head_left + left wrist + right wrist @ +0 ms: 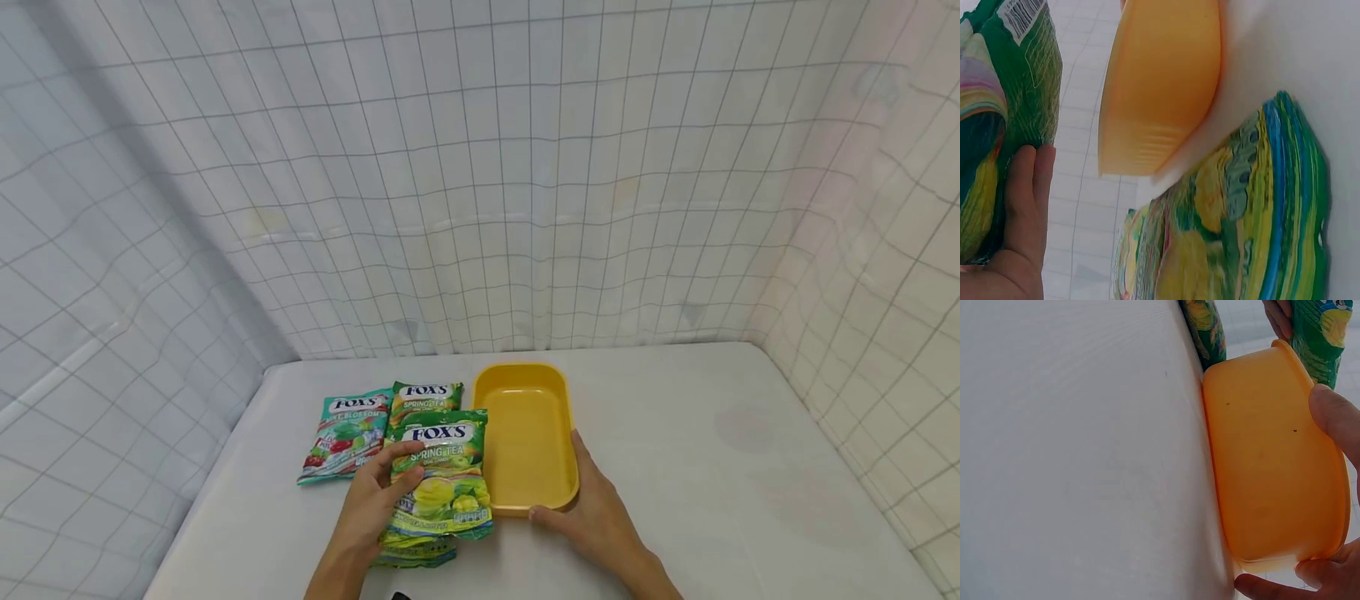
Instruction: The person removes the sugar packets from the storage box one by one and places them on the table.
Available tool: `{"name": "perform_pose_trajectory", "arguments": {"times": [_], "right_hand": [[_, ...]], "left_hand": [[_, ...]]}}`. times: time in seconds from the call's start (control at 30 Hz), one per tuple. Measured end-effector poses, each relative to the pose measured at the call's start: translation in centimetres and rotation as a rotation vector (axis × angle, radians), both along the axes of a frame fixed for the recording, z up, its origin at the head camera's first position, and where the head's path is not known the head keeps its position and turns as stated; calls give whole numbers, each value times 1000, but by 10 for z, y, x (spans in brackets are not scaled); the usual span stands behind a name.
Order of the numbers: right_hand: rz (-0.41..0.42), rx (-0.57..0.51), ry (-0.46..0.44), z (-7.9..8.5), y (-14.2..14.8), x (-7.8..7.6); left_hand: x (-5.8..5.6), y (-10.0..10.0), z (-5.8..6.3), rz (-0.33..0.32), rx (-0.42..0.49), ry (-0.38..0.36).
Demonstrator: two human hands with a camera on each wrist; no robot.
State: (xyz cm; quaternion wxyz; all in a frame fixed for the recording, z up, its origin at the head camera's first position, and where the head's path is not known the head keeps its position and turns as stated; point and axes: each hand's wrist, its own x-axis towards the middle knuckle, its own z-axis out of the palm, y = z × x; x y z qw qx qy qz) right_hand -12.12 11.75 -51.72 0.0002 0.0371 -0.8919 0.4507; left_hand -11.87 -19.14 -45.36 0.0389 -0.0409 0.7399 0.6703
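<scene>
In the head view my left hand (375, 492) holds a green Fox's Spring Tea candy bag (446, 492), thumb on its front. The left wrist view shows this candy bag (1038, 87) raised off the table, with fingers (1025, 187) along its back. Below it lies another green candy bag (416, 552), mostly hidden from the head. My right hand (600, 517) grips the near right corner of a yellow plastic tray (531, 450). Its thumb (1335, 415) rests on the rim of the tray (1272, 462) while other fingers curl at the side.
Behind the held bag lies one more Spring Tea bag (427, 398). To its left is a teal and red Fox's candy bag (348, 433). All stand on a white-covered table (712, 467), with grid-patterned white sheeting (480, 183) hanging around the back and sides.
</scene>
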Motion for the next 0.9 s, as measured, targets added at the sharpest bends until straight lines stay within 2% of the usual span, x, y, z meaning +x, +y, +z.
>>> {"name": "perform_pose_trajectory", "arguments": {"times": [0.27,0.5,0.9], "right_hand": [[21,-19,20,-1,1,0],[24,-15,3,1,1,0],[13,-15,-41,4,2,1]], "left_hand": [[3,-19,-2,33,4,-17],[9,-34,1,72,155,-82],[21,-65,-4,19,186,-64]]}}
